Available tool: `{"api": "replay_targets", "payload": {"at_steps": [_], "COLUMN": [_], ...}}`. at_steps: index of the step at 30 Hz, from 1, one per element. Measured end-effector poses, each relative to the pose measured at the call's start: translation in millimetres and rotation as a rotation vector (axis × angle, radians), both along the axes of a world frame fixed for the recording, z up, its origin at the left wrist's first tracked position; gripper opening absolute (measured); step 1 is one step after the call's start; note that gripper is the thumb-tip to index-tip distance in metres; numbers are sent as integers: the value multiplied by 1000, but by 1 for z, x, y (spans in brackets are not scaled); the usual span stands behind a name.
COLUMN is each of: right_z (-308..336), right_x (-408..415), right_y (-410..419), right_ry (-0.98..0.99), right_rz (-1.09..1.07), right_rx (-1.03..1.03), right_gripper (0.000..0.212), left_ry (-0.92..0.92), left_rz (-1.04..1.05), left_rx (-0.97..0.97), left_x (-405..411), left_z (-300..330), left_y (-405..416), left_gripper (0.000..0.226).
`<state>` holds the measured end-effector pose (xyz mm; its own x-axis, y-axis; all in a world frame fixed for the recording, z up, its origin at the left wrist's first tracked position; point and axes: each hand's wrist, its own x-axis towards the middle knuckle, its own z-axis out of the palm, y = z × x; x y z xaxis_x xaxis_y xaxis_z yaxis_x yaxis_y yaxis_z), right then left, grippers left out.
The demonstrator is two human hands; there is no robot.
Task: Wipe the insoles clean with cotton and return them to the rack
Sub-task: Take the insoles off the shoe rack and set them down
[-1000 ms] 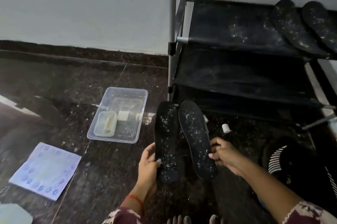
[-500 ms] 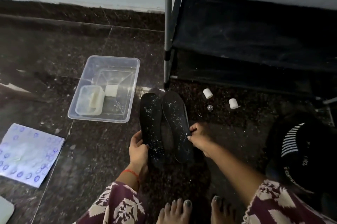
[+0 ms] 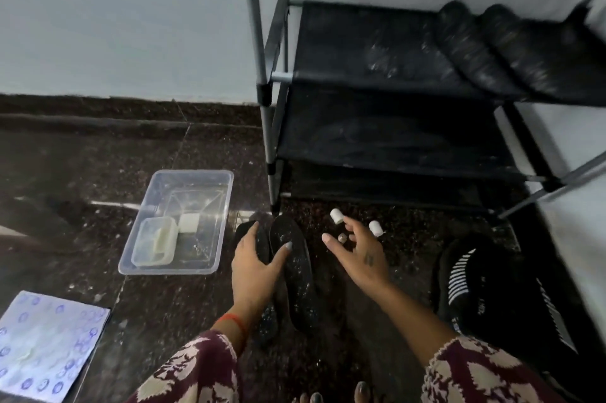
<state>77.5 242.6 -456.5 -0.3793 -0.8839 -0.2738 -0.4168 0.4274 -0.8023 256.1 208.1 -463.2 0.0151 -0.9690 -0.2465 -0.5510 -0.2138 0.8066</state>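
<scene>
Dark floor [image 3: 98, 156] bears two insoles [image 3: 296, 271], two white caps [image 3: 336, 215].

Wall [image 3: 114, 15]: plain, pale grey-white, unmarked.
Skirting [image 3: 98, 105]: dark speckled stone band at the wall foot.
Floor [image 3: 82, 173]: dark polished speckled stone, thin joint lines, pale glare streaks, scattered white specks.
Light: dim, cool; soft reflections on the floor.
Far right: a pale strip of floor [image 3: 574, 238].
</scene>
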Motion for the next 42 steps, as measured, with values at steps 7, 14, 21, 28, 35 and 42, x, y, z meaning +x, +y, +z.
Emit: {"api": "replay_targets", "payload": {"at_steps": [7, 14, 21, 28, 35, 42], "right_z": [111, 196, 204, 185, 189, 195], "right_x": [-50, -138, -235, -288, -298, -301], "right_y": [0, 1, -24, -69, -98, -105], "right_ry": [27, 155, 284, 392, 307, -176], "right_rz": [-58, -165, -309, -353, -424, -482], "right_rx": [-217, -398, -391, -192, -75, -169], "right_gripper": [69, 66, 66, 59, 36, 21], "left_ry": [87, 133, 110, -27, -20, 431], "left_rz": [-206, -342, -404, -355, -332, -293], "left_rx": [-231, -350, -371, -275, -162, 165], "left_x": [-70, -158, -248, -297, -314, -309], "left_z": [108, 184, 207, 201, 200, 210], "left_y": [-16, -37, -75, -118, -134, -136], "left_gripper": [78, 76, 74, 65, 17, 12]}}
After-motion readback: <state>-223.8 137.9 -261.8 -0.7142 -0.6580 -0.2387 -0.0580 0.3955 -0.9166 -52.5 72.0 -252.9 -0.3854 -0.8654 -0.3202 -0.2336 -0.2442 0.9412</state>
